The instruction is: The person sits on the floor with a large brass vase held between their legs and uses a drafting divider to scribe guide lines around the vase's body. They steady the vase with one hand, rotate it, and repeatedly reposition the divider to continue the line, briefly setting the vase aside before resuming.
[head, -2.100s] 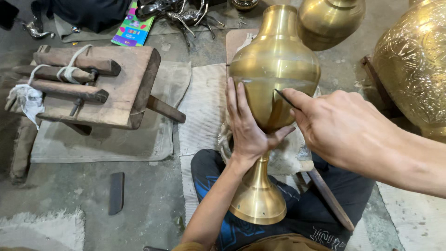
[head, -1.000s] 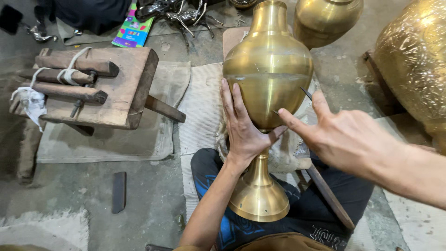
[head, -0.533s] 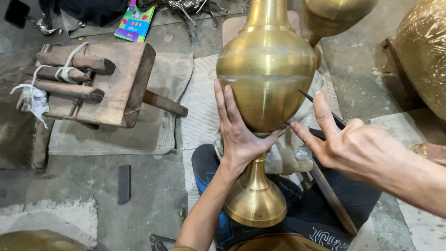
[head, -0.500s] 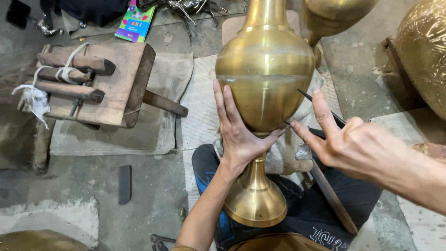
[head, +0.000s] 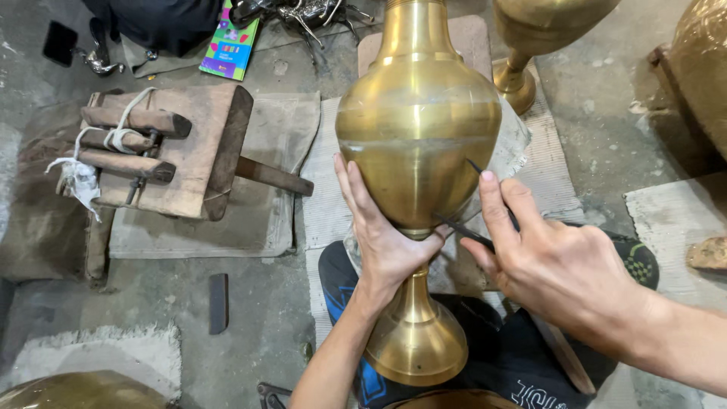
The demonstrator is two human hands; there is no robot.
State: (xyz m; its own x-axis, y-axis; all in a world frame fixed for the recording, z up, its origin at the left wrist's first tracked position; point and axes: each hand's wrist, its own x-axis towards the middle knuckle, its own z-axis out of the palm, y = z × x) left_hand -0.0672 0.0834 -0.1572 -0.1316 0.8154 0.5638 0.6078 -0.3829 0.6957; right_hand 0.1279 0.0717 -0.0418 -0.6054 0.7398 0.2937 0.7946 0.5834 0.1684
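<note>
A tall brass vase with a flared foot stands upright on my lap, in the middle of the view. My left hand cups the lower belly of the vase from the left, fingers spread up its side. My right hand holds a thin dark metal tool whose tips rest against the vase's lower right side; the index finger points up along the brass.
A wooden block with clamped wooden handles lies on a cloth at the left. A second brass vase stands behind, and a large embossed brass vessel at the right edge. A dark flat bar lies on the floor.
The vase has come closer and higher in view. My right hand has slid down from the vase's shoulder to its lower right side with the tool. The left hand keeps its grip.
</note>
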